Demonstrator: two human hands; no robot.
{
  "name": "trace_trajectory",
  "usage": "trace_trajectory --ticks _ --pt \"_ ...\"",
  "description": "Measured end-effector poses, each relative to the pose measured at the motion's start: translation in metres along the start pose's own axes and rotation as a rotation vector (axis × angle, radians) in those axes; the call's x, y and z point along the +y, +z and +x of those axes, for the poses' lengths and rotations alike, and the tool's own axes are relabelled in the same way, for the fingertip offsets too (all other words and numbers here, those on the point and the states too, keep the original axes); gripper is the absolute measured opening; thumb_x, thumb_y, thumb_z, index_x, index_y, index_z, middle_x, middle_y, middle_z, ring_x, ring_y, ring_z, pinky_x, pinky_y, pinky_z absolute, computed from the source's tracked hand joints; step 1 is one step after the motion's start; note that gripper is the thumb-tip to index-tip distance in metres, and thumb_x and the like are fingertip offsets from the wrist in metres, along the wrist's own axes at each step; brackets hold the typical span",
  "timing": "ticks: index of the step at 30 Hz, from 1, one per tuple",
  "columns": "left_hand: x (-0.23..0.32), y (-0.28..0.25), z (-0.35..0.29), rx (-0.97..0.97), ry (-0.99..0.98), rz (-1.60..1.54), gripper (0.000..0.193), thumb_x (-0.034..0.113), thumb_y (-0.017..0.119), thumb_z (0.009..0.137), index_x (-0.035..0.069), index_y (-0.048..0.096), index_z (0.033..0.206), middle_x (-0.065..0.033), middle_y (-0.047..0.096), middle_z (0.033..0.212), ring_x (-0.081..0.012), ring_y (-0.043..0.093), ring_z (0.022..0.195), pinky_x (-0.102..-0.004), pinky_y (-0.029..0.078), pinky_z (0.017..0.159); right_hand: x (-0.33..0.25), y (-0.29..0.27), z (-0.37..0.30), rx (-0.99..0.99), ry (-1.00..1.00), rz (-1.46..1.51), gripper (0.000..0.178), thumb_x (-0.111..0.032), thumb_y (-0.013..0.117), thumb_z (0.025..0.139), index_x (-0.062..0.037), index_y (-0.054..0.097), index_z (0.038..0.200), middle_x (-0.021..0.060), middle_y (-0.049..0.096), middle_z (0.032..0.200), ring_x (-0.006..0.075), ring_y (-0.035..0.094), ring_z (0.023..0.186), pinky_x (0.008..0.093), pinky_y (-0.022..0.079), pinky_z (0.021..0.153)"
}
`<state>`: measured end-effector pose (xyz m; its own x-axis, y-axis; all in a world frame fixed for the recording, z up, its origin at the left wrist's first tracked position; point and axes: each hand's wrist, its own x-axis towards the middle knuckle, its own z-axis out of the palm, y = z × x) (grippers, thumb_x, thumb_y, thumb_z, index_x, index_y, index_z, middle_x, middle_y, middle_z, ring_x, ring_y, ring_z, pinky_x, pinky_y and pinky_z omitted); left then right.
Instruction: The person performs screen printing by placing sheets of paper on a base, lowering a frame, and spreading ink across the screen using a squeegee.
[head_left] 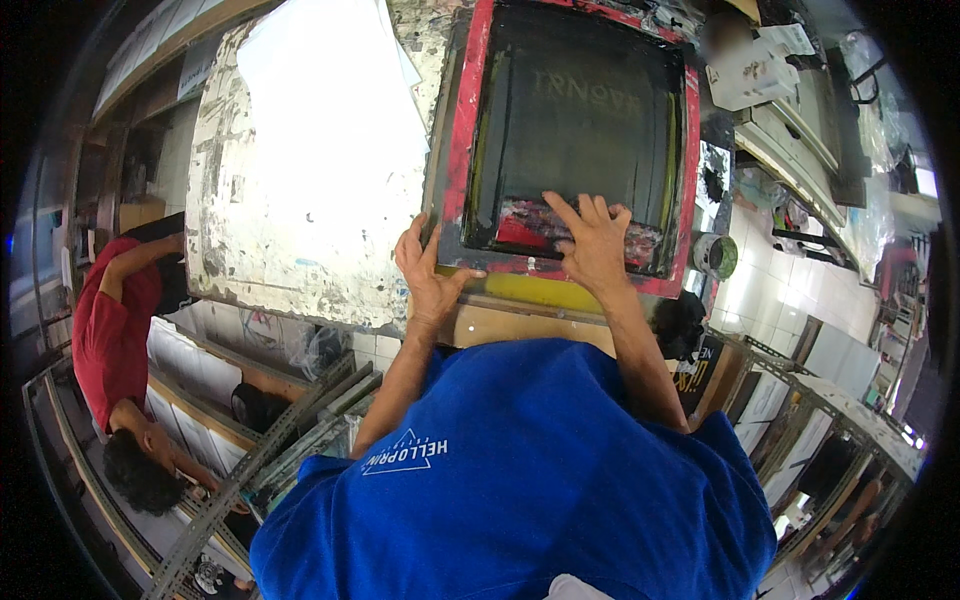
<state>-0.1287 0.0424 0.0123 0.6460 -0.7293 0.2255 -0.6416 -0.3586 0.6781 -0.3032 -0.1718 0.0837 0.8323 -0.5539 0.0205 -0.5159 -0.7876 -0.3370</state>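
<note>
A screen printing frame (690, 150) with red, ink-stained edges and dark mesh lies in front of me. Faint lettering shows in the far part of its mesh. My left hand (430, 285) grips its near left corner, the thumb along the near edge and the fingers at the left side. Across the near end of the mesh lies a squeegee (525, 222), its wide bar smeared red, black and white. My right hand (597, 245) is over the squeegee, with fingers reaching past its far side and the thumb at the near side.
Left of the frame, white sheets (325, 80) lie on a paint-spotted board (300, 230). An open tin (715, 256) stands at right, below a white box (750, 75). A person in a red shirt (120, 320) bends by racks at left. Metal shelving (840, 410) is at lower right.
</note>
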Motion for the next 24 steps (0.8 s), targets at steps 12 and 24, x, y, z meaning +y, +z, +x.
trace_trajectory --ticks 12,24 --pt "-0.001 -0.002 -0.005 -0.03 -0.081 0.007 0.099 0.034 0.096 0.05 0.004 0.063 0.138 -0.0239 0.038 0.157 -0.0427 0.033 0.141 -0.0529 0.029 0.116 0.094 0.015 0.156 0.373 -0.08 -0.053 0.075 -0.014 0.07 0.06 -0.0221 0.065 0.135 0.0082 0.059 0.101 0.0287 0.055 0.105 0.0493 0.035 0.095" --pt "-0.004 -0.001 -0.006 -0.014 -0.069 -0.064 0.097 0.033 0.095 0.056 0.004 0.06 0.142 -0.0271 0.039 0.157 -0.0432 0.036 0.14 -0.053 0.028 0.115 0.166 0.001 0.295 0.498 -0.228 -0.199 0.071 -0.025 0.075 0.074 -0.0323 0.061 0.143 0.0092 0.068 0.115 0.0309 0.061 0.112 0.0514 0.037 0.091"
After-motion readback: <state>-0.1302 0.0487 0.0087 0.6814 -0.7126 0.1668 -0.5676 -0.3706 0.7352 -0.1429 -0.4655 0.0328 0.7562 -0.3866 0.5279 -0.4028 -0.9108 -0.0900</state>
